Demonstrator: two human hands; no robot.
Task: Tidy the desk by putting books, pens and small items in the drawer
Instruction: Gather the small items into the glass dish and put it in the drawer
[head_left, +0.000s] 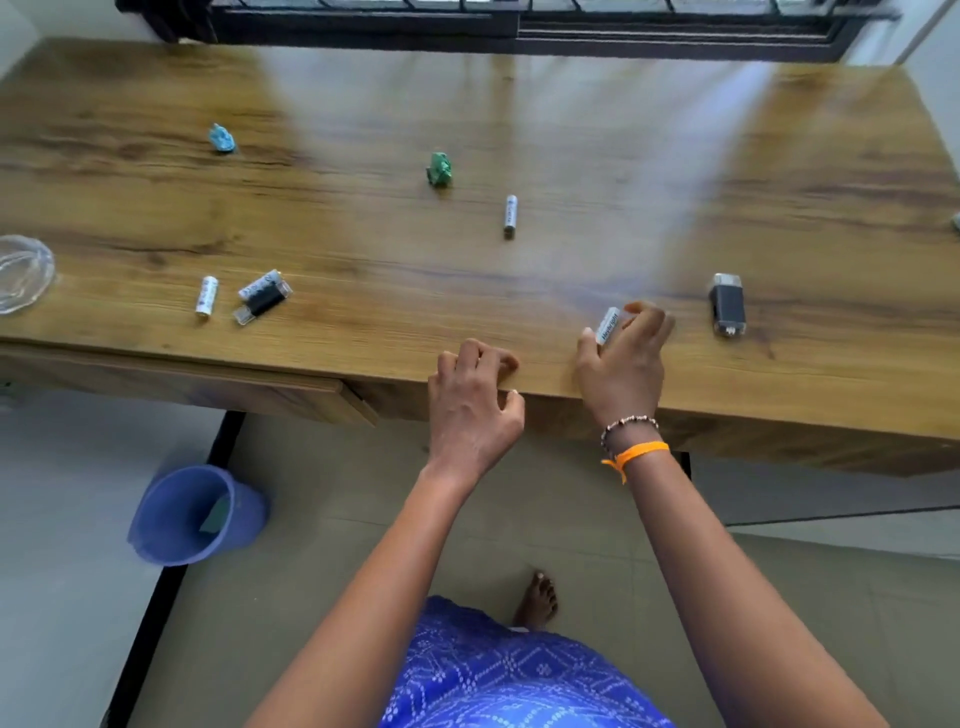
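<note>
right hand pinched a white battery near the front edge of the wooden desk; left hand rested on that edge with fingers curled, holding nothing.

the pinched battery sat between thumb and fingertips, tilted, at or just above the desk surface; contact with the desk could not be determined. a black rectangular battery lay to its right. a second white battery lay further back, near a green crumpled wad. a blue crumpled wad lay at back left. at front left lay a third white battery beside a black-and-white cluster of small items, and a glass dish at the left edge. the drawer under the desk's left side stood slightly open. a blue bin stood on the floor.
</note>
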